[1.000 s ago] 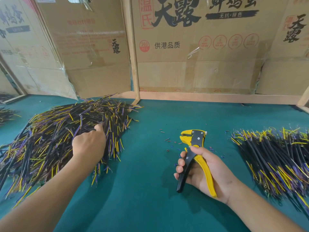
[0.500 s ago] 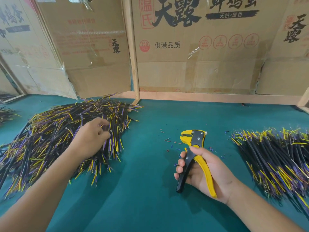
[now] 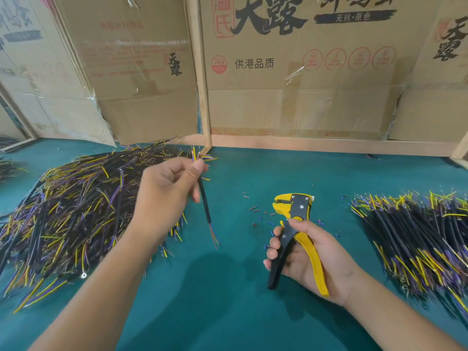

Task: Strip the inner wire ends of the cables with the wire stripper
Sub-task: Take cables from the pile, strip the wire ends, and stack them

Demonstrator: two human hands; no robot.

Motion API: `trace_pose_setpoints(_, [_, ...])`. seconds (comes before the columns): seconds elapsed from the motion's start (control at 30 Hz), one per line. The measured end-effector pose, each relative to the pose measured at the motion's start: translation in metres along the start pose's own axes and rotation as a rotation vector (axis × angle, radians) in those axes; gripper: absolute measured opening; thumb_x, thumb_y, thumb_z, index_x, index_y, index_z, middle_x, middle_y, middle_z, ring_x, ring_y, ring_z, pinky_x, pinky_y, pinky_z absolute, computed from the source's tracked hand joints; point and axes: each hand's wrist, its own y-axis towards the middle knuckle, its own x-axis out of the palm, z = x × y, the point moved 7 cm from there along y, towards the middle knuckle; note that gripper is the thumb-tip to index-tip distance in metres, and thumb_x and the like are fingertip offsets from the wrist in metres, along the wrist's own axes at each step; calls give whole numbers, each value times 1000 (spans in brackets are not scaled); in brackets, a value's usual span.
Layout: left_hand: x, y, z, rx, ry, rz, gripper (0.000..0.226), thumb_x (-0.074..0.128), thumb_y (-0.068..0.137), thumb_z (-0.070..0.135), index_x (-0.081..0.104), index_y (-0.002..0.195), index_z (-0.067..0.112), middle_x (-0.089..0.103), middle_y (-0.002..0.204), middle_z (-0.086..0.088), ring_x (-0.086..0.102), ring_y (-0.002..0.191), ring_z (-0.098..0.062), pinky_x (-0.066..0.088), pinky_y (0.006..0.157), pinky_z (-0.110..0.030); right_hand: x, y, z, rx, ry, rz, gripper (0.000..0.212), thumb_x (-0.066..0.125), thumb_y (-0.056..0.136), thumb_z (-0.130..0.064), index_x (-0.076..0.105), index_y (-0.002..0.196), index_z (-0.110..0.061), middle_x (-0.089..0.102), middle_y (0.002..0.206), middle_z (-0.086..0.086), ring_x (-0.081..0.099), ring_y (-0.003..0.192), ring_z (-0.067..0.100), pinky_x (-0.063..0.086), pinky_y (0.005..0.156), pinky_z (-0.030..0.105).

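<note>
- Black-jacketed and slim, a single cable (image 3: pixel 205 209) hangs from the left hand (image 3: pixel 166 191), raised above the green worktop (image 3: pixel 228 287) to the left of the wire stripper (image 3: pixel 295 239).
- Thumb and curled fingers (image 3: pixel 197 171) of that hand pinch the cable near its upper end, where short yellow and purple inner wires poke up past the fingertips.
- Its lower end fans into thin inner wires, reddish, blue and yellowish as far as the blur lets me tell; they hang free, just above the worktop.
- Yellow and black, the wire stripper sits in the right hand (image 3: pixel 311 259), head pointing away from the person; its jaws stand slightly apart and hold nothing.
- That hand grips it with the fingers wrapped round the black handle, the yellow handle lying across the palm and the thumb resting near the pivot.
- Left of the wire stripper, beyond the raised cable, lies a large pile of cables (image 3: pixel 71 206), black with yellow and purple ends, some carrying small ring terminals.
- Right of the wire stripper lies a neater pile of like cables (image 3: pixel 415 241), their wire ends pointing towards the tool.
- Small bits of stripped insulation (image 3: pixel 255 211) are scattered on the worktop just left of the stripper's head.
- Behind it all stand cardboard boxes (image 3: pixel 291 72) printed with black characters, framed by wooden battens.
</note>
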Motion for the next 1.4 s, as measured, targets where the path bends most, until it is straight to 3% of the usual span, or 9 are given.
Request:
trace_pose_setpoints(0.13, [21, -12, -22, -40, 10, -6, 19, 66, 95, 29, 69, 85, 13, 50, 50, 4, 41, 45, -5, 33, 47, -17, -2, 2, 0, -5, -4, 7, 31, 63, 87, -34, 59, 95, -5, 52, 82, 15, 55, 74, 31, 56, 77, 48])
trace_pose_setpoints(0.43, [26, -19, -39, -133, -28, -2, 23, 65, 96, 21, 67, 82, 3, 43, 52, 4, 36, 50, -15, 33, 47, -22, -4, 5, 1, 1, 2, -6, 30, 62, 89, -34, 60, 94, -4, 52, 83, 16, 55, 74, 32, 55, 77, 50])
trace_pose_setpoints(0.6, [31, -23, -33, -90, 6, -54, 28, 64, 96, 21, 65, 79, -1, 40, 54, 1, 34, 54, -16, 28, 52, -29, -4, 5, 2, 3, -4, -18, 32, 70, 84, -33, 61, 93, -4, 53, 83, 16, 55, 73, 32, 55, 76, 49])
trace_pose_setpoints(0.8, [26, -24, -26, 18, 102, -5, 31, 66, 96, 25, 53, 73, 8, 40, 57, 12, 33, 54, -9, 29, 51, -23, -5, 6, 2, -5, -11, -38, 34, 72, 81, -34, 62, 94, -4, 52, 84, 16, 55, 74, 33, 55, 77, 49])
trace_pose_setpoints(0.93, [25, -24, -24, 14, -16, 60, 8, 63, 95, 27, 64, 97, 20, 58, 64, 5, 45, 49, -7, 40, 52, -18, -3, 6, 2, 4, -12, -29, 34, 73, 79, -34, 64, 91, -4, 53, 83, 16, 55, 73, 31, 55, 76, 50])
trace_pose_setpoints(1.0, [22, -23, -31, -61, -112, 112, 41, 62, 93, 30, 52, 132, 19, 60, 65, 0, 49, 49, -12, 45, 56, -25, -4, 6, 2, -1, -20, -33, 33, 72, 80, -35, 64, 90, -4, 53, 83, 16, 56, 73, 31, 55, 76, 50])
trace_pose_setpoints(1.07, [22, -23, -38, -92, -163, 129, 63, 61, 94, 30, 33, 149, 19, 61, 68, -3, 51, 50, -15, 47, 57, -29, -5, 6, 2, -4, -25, -32, 32, 70, 83, -35, 64, 91, -5, 53, 83, 15, 56, 73, 31, 55, 77, 49])
trace_pose_setpoints(1.27, [26, -23, -38, -82, -264, 110, 33, 60, 94, 24, 49, 125, 30, 63, 69, -4, 50, 49, -17, 45, 49, -26, -5, 6, 2, -7, -20, -26, 31, 65, 88, -35, 63, 92, -5, 54, 83, 15, 56, 72, 32, 56, 77, 49])
trace_pose_setpoints(1.4, [26, -23, -38, -101, -301, 119, 30, 58, 98, 15, 49, 126, 20, 62, 69, -2, 50, 49, -15, 44, 47, -25, -3, 6, 2, -7, -31, -34, 30, 65, 88, -35, 64, 91, -5, 54, 83, 15, 56, 73, 32, 56, 78, 49])
